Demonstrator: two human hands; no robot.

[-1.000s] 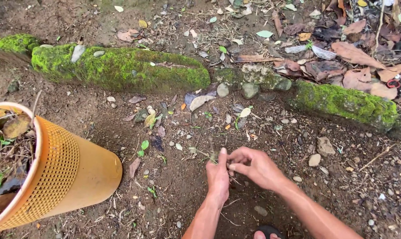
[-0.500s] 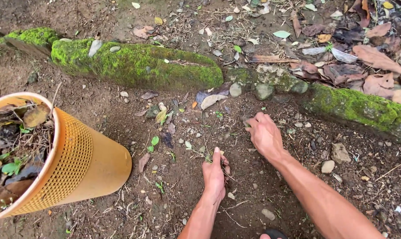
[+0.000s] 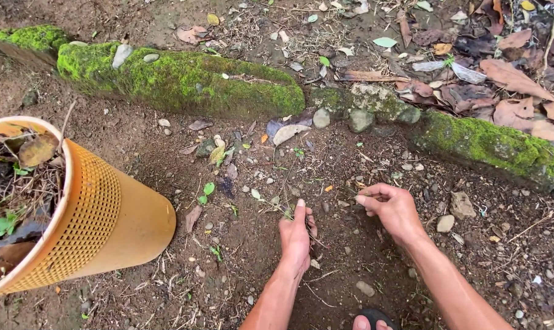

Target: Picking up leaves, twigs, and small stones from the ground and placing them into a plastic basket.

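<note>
We are crouched over bare, pebbly soil, picking small litter off the ground by hand. Our left hand (image 3: 296, 235) is closed around a little bundle of thin stems and twigs (image 3: 276, 209), whose ends poke out past the thumb toward the upper left; the fist rests low, at or just above the dirt. Our right hand (image 3: 392, 206) hovers just beside it, to the right, with the fingers curled and the thumb meeting the forefinger in a pinch. Whether that pinch holds a scrap we cannot tell; anything in it is too small to make out.

We judge the step in hand to be gathering: one hand stores what is collected, the other plucks. The next move, as we read it, calls for a fine fingertip pinch on the loose bits nearest the right hand, such as the small orange leaf fragment (image 3: 329, 188) lying just beyond its fingertips, and then a short pass across to the left fist.

The orange mesh bin (image 3: 90, 223), already holding dry leaves and twigs, lies tipped on its side well apart to the left. A moss-covered stone edging (image 3: 185, 82) runs across the ground beyond both hands.
</note>
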